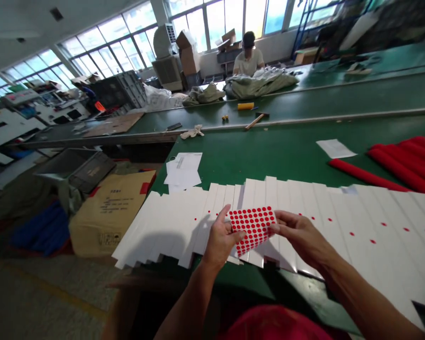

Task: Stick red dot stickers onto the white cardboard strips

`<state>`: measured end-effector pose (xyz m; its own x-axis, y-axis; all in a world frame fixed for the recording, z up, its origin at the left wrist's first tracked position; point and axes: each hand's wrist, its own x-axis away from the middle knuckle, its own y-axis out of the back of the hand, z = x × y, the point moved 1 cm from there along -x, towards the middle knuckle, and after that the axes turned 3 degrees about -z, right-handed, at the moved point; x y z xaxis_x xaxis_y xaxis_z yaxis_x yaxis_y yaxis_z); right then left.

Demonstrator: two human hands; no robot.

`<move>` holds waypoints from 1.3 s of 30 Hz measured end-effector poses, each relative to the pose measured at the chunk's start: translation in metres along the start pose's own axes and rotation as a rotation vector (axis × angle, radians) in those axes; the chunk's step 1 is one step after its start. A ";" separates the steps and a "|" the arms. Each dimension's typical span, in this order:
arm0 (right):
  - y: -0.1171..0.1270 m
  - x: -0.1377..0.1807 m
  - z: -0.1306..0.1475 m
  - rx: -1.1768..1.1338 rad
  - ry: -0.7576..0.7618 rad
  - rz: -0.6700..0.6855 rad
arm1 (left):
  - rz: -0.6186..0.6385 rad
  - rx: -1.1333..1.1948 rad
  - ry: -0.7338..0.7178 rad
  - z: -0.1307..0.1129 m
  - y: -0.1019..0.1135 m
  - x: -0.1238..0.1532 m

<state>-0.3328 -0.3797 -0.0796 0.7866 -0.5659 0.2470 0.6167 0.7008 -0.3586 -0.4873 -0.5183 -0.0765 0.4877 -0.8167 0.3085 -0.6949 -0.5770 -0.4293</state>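
My left hand (220, 238) grips the left edge of a sheet of red dot stickers (253, 226), thumb on top. My right hand (299, 233) pinches the sheet's right edge with its fingertips. Both hands hold the sheet just above a long fanned row of white cards (340, 222) spread along the near edge of the green table (265, 156). Many of the cards carry a single red dot (352, 233).
Loose white papers (184, 170) lie behind the cards at left, another sheet (335, 148) at right. Red fabric rolls (403, 165) sit at far right. A cardboard box (113, 208) stands on the floor at left. A person (248, 56) sits at the far table with cloth piles.
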 end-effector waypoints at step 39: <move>-0.062 -0.013 -0.002 0.100 -0.071 -0.027 | -0.143 -0.678 -0.346 -0.022 0.022 0.020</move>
<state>-0.3816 -0.4163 -0.0622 0.7674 -0.5556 0.3200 0.6351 0.7274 -0.2599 -0.5050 -0.5472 -0.0611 0.6569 -0.7540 -0.0087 -0.7300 -0.6388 0.2431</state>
